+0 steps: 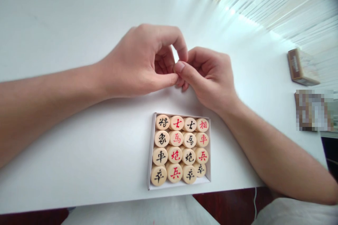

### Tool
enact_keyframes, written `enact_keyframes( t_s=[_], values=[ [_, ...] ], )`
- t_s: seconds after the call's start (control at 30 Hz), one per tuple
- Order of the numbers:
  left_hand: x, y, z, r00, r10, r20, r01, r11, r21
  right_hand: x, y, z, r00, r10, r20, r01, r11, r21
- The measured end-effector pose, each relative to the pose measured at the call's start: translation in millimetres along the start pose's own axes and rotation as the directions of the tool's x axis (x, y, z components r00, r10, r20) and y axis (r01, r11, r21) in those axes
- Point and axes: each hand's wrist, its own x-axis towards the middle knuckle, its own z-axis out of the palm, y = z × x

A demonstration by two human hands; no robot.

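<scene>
From where I stand, at the left the person's left hand [137, 63] is above the white desk [79, 140]. Its thumb and forefinger are bent toward each other like a ring, and their tips meet the fingers of the other hand. Whether they pinch something small, I cannot tell.

Below the hands, near the desk's edge, lies the box [202, 180], a shallow white one without lid. In it the round pieces [175, 173] stand in four rows, with red or black signs; the last piece [201, 169] at lower right seems to sit deeper. I judge them hard, light and rather smooth, so they could slip; best is to take one by its round side, with thumb and finger. The box walls look thin and may bend, so I would support it from below.

The right hand [213, 74] has its thumb pressed toward the forefinger; what is between them is hidden. Farther right are a carton [303, 66] and a blurred item [311, 112].
</scene>
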Motion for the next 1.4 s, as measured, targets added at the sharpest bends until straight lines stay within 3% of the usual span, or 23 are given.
enact_keyframes(
  t_s=[0.27,1.4],
  values=[
    [-1.0,0.0,0.5,1.000,-0.021,0.013,0.022,0.996,-0.084,-0.7,-4.1,-0.2,0.999,0.041,0.017,-0.042,0.998,0.038],
    [-0.9,-0.2,-0.1,0.999,-0.030,0.024,0.031,0.997,-0.068,-0.7,-2.4,-1.0,0.999,0.042,0.031,-0.044,0.998,0.055]
  ],
)
